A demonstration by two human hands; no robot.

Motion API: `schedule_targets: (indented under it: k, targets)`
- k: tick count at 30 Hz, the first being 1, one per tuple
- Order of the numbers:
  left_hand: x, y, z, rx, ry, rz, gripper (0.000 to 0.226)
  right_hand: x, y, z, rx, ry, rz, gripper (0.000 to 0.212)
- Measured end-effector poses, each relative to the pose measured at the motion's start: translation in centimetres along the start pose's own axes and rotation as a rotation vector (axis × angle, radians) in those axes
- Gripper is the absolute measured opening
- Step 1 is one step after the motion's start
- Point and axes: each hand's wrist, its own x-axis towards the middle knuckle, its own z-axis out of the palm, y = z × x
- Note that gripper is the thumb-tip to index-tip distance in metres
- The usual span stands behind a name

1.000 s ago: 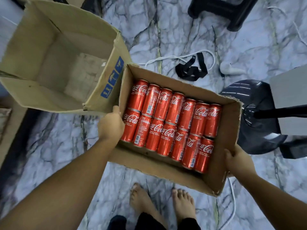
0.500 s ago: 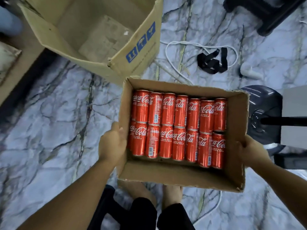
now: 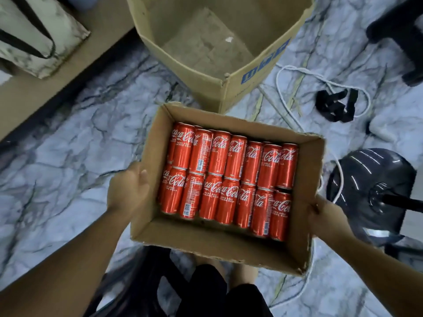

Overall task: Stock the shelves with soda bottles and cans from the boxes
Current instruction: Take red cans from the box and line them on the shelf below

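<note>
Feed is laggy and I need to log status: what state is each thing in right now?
small box, open-topped, held between both hands.
cans, lying on their sides in two rows inside the small box.
large box, open, no cans inside, on the floor.
left hand, gripping the small box's left wall.
right hand, gripping its right wall.
white cord, loose on the floor.

Floor (image 3: 68,179): pale marble-look tiles are veined in dark grey, dimly and coolly lit.
Cord (image 3: 277,81): a white loop is laid on the floor.
Strap (image 3: 334,108): black, bunched inside the loop.
Stand base (image 3: 366,175): round, dark, glossy, with light streaks reflected in it.
Stool (image 3: 398,26): black, cut off at top right.
</note>
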Motion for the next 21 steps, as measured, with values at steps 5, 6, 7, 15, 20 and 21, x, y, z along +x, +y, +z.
schedule_targets:
  k: [5, 6, 7, 15, 20, 21]
  targets:
    - [1.3, -7.8, -2.1, 0.070, 0.043, -0.136, 0.019, -0.7, -7.0, 2.7, -0.052, -0.030, -0.101, 0.015]
    - [1.7, -9.2, -2.0, 0.096, 0.034, -0.151, 0.022, -0.9, -7.9, 2.9, -0.048, -0.043, -0.111, 0.015]
    - [1.6, -11.1, -2.2, 0.107, 0.025, -0.184, 0.025, -1.2, -9.6, 3.3, -0.041, -0.053, -0.141, 0.015]
    - [-0.4, -23.7, -5.0, 0.011, -0.021, -0.547, 0.033, -1.3, -22.7, 7.6, -0.180, -0.144, -0.454, 0.020]
    - [-2.9, -27.5, -7.2, -0.095, 0.030, -0.738, 0.026, 1.3, -32.2, 9.6, -0.346, -0.067, -0.643, 0.019]
    - [-3.1, -27.9, -7.9, -0.118, 0.043, -0.757, 0.026, 1.9, -34.1, 9.9, -0.381, -0.050, -0.682, 0.019]
